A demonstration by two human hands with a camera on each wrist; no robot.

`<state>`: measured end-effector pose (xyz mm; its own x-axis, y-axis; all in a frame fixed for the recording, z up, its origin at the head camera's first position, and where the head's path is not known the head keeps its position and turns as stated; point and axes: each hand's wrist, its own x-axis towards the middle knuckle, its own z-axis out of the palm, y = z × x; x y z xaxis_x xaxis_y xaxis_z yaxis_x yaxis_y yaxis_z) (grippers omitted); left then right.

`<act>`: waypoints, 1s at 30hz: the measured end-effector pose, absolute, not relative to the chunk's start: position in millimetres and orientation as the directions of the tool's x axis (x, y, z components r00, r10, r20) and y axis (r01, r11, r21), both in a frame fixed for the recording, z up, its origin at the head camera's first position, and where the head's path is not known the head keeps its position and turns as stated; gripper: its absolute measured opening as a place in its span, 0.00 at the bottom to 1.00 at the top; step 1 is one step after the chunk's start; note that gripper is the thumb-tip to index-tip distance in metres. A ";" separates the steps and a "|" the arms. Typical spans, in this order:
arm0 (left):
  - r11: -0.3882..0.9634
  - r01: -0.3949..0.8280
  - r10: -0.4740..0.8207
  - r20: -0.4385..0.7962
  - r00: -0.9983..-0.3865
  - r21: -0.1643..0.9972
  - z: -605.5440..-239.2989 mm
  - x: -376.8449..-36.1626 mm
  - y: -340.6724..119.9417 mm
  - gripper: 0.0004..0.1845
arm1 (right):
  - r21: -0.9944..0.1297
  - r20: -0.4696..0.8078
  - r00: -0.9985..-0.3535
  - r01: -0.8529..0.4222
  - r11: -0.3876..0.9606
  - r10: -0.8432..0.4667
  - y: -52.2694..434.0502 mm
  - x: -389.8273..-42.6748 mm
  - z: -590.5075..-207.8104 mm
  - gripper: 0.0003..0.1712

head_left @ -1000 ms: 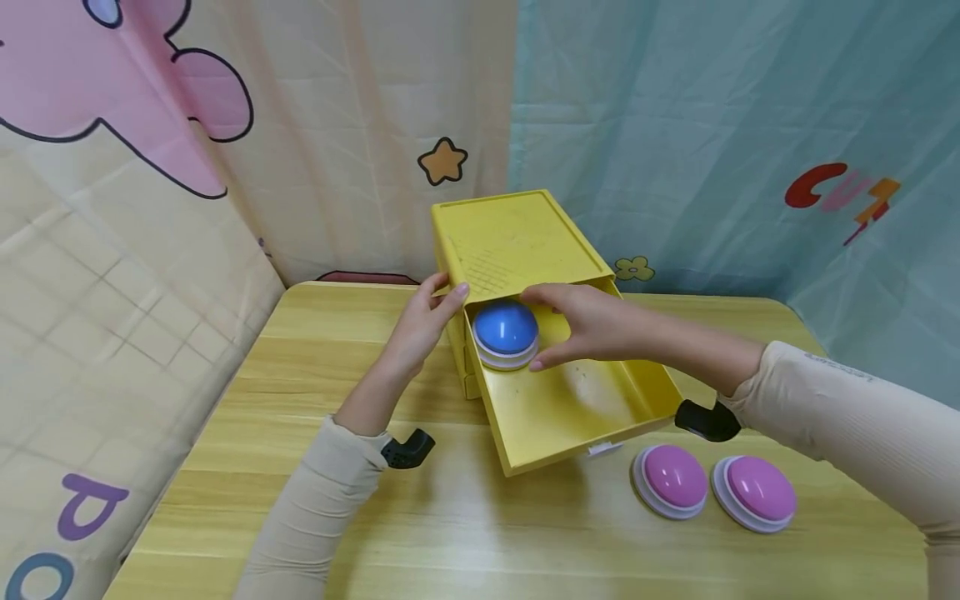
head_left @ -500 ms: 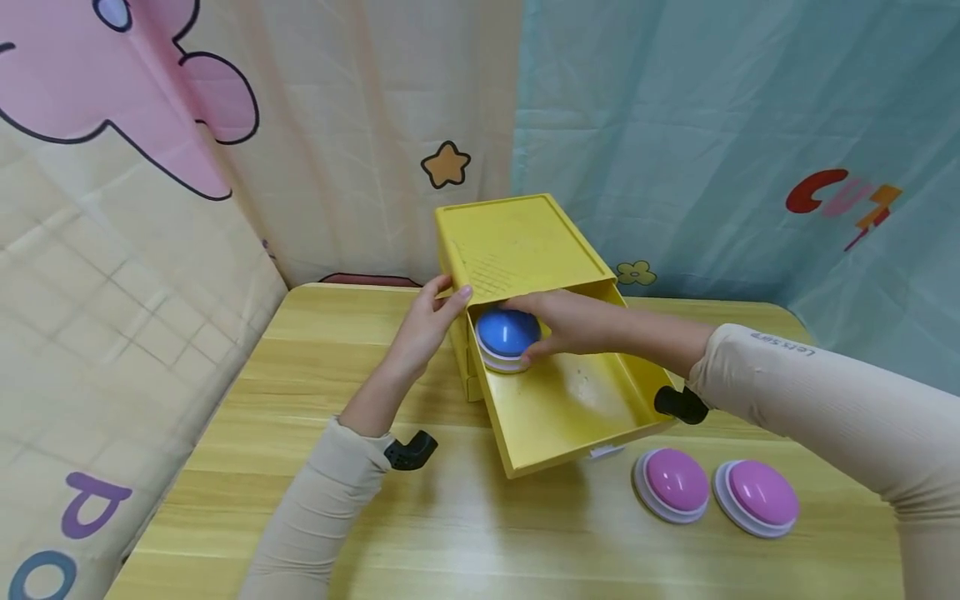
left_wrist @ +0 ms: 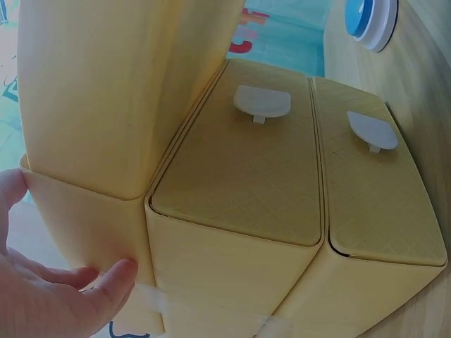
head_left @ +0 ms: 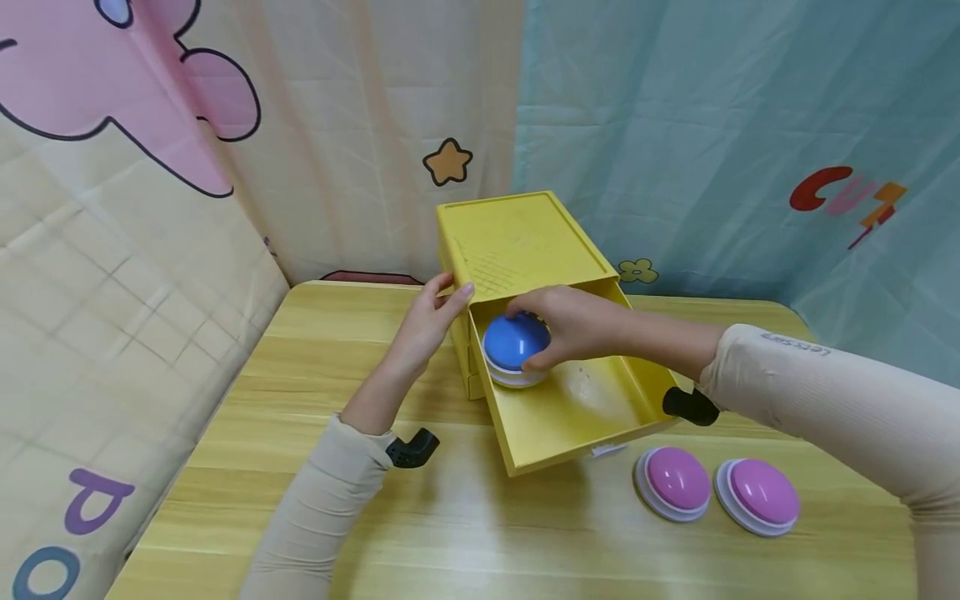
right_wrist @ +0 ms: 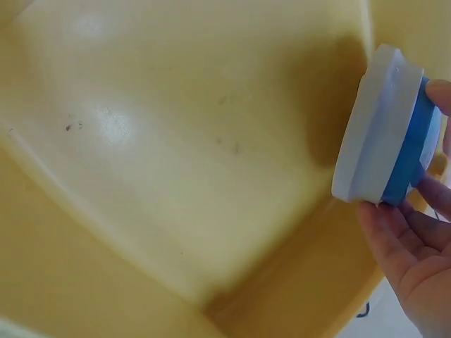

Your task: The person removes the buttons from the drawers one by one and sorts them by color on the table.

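In the head view, my right hand (head_left: 581,325) pinches a blue dome push button (head_left: 516,342) with a white base, inside the pulled-out top drawer (head_left: 540,425). The right wrist view has the button (right_wrist: 387,130) tilted above the drawer floor, its shadow beside it, thumb and fingertips at its rim. At the front left corner of the yellow drawer cabinet (head_left: 525,242), my left hand (head_left: 423,325) touches the box. Its thumb lies at the top edge and its other fingers against the side wall, as the left wrist view shows.
Two pink dome push buttons (head_left: 678,479) sit on the wooden table (head_left: 420,533), right of the drawer. In the left wrist view, two lower drawers (left_wrist: 243,155) are closed, and another blue push button (left_wrist: 370,21) stands on the table. A printed curtain (head_left: 675,142) hangs behind.
The right hand has reached round the blue push button and gripped it, then moved it slightly toward the front right of the drawer. The left hand stays at the cabinet corner.
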<state>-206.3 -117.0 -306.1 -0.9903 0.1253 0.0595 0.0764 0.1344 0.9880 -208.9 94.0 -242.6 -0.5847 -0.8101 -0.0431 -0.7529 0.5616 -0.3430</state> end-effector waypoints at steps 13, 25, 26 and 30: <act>0.134 0.104 0.128 0.087 -0.988 0.986 -306.9 -207.1 -119.0 0.37 | -0.442 0.213 -0.639 -0.737 0.510 -0.739 148.6 -188.3 -203.7 0.31; 0.129 0.098 0.138 0.080 -0.987 0.987 -306.4 -205.2 -119.3 0.38 | -0.566 0.331 -0.869 -0.494 0.660 -0.367 254.8 -181.7 -216.5 0.32; 0.128 0.099 0.137 0.081 -0.987 0.987 -306.6 -205.3 -119.1 0.38 | -0.568 0.322 -0.884 -0.467 0.678 -0.339 263.4 -182.0 -221.4 0.32; 0.125 0.092 0.142 0.074 -0.987 0.988 -307.0 -205.4 -118.0 0.38 | -0.574 0.242 -0.941 -0.334 0.747 -0.234 297.1 -180.6 -248.5 0.31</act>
